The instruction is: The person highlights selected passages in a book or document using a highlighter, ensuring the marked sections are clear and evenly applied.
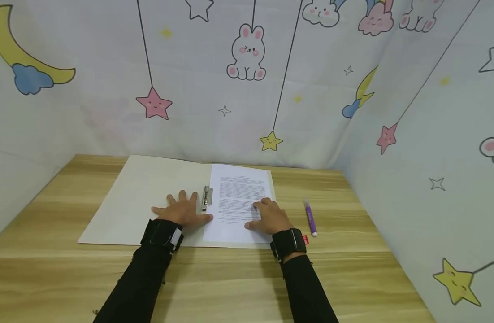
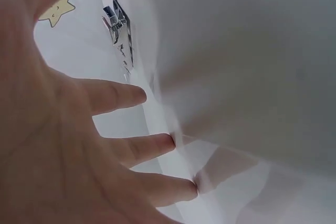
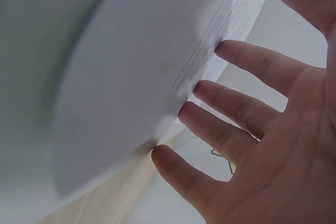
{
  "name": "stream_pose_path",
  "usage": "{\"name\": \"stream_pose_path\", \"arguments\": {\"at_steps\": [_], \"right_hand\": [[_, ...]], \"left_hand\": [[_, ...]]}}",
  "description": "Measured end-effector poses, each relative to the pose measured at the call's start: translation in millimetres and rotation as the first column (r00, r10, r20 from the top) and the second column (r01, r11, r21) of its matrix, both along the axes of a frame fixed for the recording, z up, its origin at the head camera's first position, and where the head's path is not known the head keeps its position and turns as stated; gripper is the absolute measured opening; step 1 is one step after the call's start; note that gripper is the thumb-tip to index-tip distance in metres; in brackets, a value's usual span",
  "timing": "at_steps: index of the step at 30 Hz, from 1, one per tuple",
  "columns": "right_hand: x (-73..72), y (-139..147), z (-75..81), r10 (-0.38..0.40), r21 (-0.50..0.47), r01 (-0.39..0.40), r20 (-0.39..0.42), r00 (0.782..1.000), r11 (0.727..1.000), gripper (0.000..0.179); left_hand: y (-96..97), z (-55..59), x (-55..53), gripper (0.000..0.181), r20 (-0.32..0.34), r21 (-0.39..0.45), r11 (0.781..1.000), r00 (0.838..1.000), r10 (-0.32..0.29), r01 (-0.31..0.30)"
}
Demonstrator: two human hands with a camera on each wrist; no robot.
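An opened folder point(image 1: 122, 202) lies flat on the wooden table, its inner side pale. Printed paper point(image 1: 231, 231) covers its right half, beside a metal clip point(image 1: 207, 197) near the fold. With fingers spread, my left hand point(image 1: 182, 211) rests on the bare left cover, its thumb reaching toward the paper's left edge. My right hand point(image 1: 272, 217) rests on the lower right of the paper. In the left wrist view the fingertips point(image 2: 170, 141) touch the folder's smooth surface. In the right wrist view spread fingertips point(image 3: 191, 111) press on the paper below the printed lines.
A purple marker point(image 1: 310, 218) lies on the table to the right of the folder. White cloth walls point(image 1: 214, 130) printed with stars, rabbits and clouds enclose the table point(image 1: 214, 287) at the back and both sides.
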State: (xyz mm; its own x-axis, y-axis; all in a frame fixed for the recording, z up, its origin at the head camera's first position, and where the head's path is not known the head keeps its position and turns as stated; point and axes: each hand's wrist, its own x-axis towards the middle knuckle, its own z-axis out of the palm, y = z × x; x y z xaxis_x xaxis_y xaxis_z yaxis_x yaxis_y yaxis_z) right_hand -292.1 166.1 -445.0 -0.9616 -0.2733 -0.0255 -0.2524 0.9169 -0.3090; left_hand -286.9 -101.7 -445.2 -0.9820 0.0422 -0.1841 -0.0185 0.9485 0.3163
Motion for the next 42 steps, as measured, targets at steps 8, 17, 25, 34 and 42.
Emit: {"name": "stream_pose_path", "arguments": {"at_steps": [8,17,25,34,42], "right_hand": [[0.3,4.7,0.4,-0.004,-0.006,0.005,0.009,1.000,1.000,0.073],[-1.3,4.2,2.0,-0.001,0.012,0.001,0.010,1.000,1.000,0.073],[-2.3,5.0,0.9,-0.007,0.001,0.007,0.013,1.000,1.000,0.074],[-3.1,3.2,3.9,-0.004,-0.004,0.004,0.022,1.000,1.000,0.074],[-3.8,4.1,2.4,0.001,-0.013,-0.001,0.023,1.000,1.000,0.074]], "left_hand": [[4.2,0.7,-2.7,0.101,0.008,0.027,1.000,1.000,-0.005,0.005],[3.0,-0.2,-2.9,0.098,0.000,0.037,0.999,1.000,-0.019,0.019],[3.5,-0.8,-2.1,0.099,-0.001,0.031,0.999,1.000,-0.010,0.010],[2.3,-0.6,-2.1,0.100,-0.020,0.019,1.000,1.000,0.013,-0.012],[6.1,2.9,1.5,0.102,-0.026,0.008,1.000,0.999,0.026,-0.026]]}}
